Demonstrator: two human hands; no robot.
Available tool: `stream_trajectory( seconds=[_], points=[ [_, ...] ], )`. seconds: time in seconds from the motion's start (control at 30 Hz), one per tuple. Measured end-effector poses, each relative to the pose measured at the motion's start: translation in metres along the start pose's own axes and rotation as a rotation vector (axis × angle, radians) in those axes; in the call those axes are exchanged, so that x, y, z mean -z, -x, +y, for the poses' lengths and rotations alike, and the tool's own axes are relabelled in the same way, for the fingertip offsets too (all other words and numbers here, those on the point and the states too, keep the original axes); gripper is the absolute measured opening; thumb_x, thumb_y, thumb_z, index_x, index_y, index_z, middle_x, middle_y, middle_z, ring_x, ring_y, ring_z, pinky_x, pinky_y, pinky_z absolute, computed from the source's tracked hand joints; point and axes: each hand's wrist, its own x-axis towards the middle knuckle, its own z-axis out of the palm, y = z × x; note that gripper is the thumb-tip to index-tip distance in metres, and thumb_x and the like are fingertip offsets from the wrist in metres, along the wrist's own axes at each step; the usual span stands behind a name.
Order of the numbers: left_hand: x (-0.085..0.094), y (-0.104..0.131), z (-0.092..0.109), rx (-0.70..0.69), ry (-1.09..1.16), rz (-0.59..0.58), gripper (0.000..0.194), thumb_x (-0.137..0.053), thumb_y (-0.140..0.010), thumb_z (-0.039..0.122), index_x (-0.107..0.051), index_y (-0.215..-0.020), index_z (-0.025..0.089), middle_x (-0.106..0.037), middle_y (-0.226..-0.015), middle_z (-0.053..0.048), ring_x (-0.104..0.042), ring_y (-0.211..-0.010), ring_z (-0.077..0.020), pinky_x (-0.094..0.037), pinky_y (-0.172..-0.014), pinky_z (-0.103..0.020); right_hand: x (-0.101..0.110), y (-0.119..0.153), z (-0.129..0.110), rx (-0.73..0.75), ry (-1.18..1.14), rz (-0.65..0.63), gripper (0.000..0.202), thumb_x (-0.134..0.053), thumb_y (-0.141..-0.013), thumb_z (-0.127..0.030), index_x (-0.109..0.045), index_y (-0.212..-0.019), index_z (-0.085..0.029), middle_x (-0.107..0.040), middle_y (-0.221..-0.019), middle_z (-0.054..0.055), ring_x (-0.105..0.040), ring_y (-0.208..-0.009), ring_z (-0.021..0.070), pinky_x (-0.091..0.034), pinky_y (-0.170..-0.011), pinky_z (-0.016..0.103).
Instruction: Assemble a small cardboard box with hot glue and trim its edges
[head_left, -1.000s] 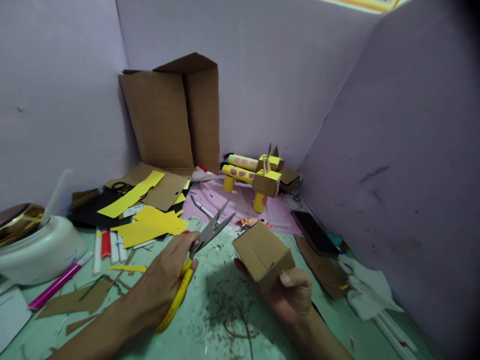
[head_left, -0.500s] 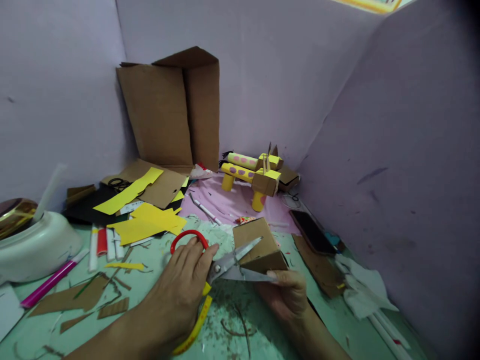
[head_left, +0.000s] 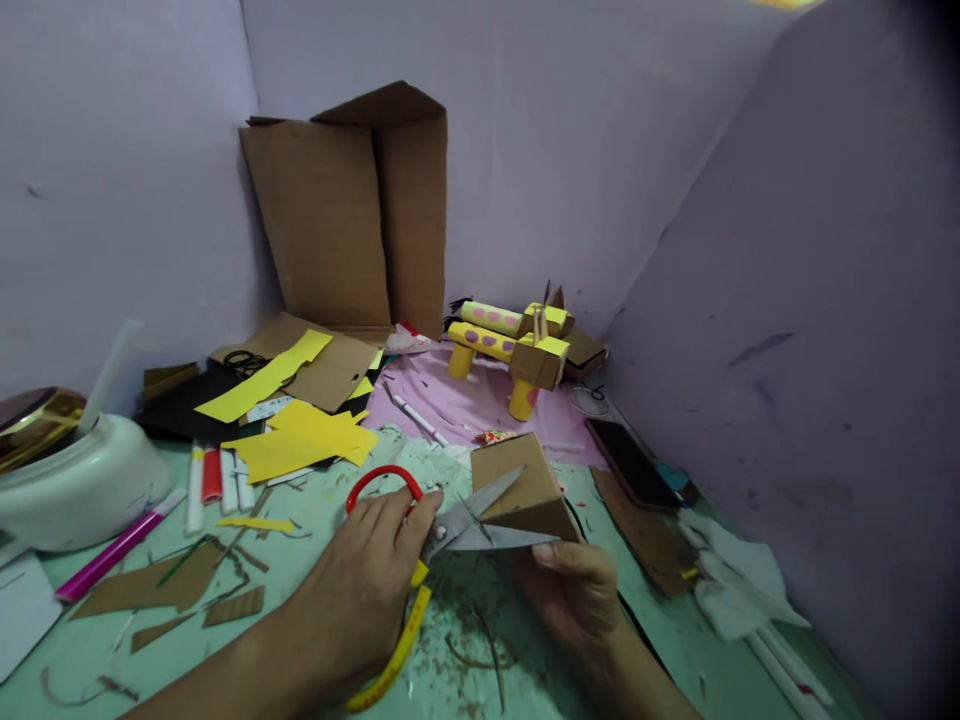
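Observation:
My left hand (head_left: 367, 560) grips a pair of scissors (head_left: 461, 525) by the handles, its fingers through the red loop. A yellow curved band (head_left: 409, 635) with dark marks shows below that hand; I cannot tell whether it is the other handle. The blades are parted and point right, the upper one across the face of a small cardboard box (head_left: 506, 462). My right hand (head_left: 577, 590) holds this box from below, its thumb by the lower blade's tip. The fingers under the box are hidden.
Two yellow spotted paper animals (head_left: 487, 342) stand on a pink cloth (head_left: 420, 385) at the back. Yellow paper (head_left: 300, 445), markers (head_left: 212, 475) and cardboard scraps (head_left: 150, 590) lie left, near a white pot (head_left: 112, 490). A phone (head_left: 630, 460) and tissue (head_left: 746, 575) lie right.
The scissor blades have come slightly closer together. The whole view has shifted a little; both hands keep their hold.

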Motion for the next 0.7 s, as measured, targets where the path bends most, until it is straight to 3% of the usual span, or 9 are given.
stream_trajectory(
  seconds=[0.27, 0.43, 0.6, 0.7],
  points=[
    [0.005, 0.003, -0.001, 0.012, 0.037, -0.035, 0.071, -0.037, -0.077, 0.001, -0.024, -0.145, 0.017, -0.053, -0.129, -0.020, -0.052, -0.116, -0.0358, -0.048, -0.093, -0.058, -0.002, 0.000, -0.001, 0.041, -0.022, 0.028, 0.071, -0.060, -0.045, -0.007, -0.068, -0.113, -0.024, -0.078, -0.104, 0.003, -0.067, -0.108, 0.0337, -0.046, -0.100, 0.050],
    [0.011, 0.005, -0.005, 0.026, 0.179, -0.046, 0.070, -0.037, -0.087, 0.010, -0.011, -0.150, 0.024, -0.047, -0.143, -0.015, -0.047, -0.128, -0.0311, -0.051, -0.097, -0.049, -0.004, -0.001, -0.005, 0.073, 0.007, 0.116, 0.069, -0.062, -0.045, -0.008, -0.069, -0.111, -0.024, -0.079, -0.100, 0.003, -0.068, -0.105, 0.0335, -0.045, -0.100, 0.049],
    [0.010, 0.000, -0.008, 0.055, 0.108, -0.033, 0.071, -0.039, -0.080, 0.006, -0.022, -0.147, 0.021, -0.052, -0.131, -0.017, -0.050, -0.119, -0.0342, -0.045, -0.097, -0.059, -0.003, -0.002, -0.005, 0.077, -0.006, 0.081, 0.067, -0.063, -0.046, -0.009, -0.069, -0.111, -0.024, -0.079, -0.100, 0.004, -0.068, -0.106, 0.0339, -0.045, -0.101, 0.051],
    [0.006, 0.000, -0.007, 0.035, 0.098, -0.044, 0.072, -0.039, -0.078, 0.003, -0.023, -0.146, 0.017, -0.051, -0.129, -0.018, -0.048, -0.118, -0.0347, -0.044, -0.096, -0.060, -0.002, -0.002, -0.004, 0.068, -0.001, 0.048, 0.068, -0.062, -0.047, -0.008, -0.068, -0.112, -0.024, -0.079, -0.100, 0.004, -0.068, -0.105, 0.0338, -0.044, -0.101, 0.051]
  ],
)
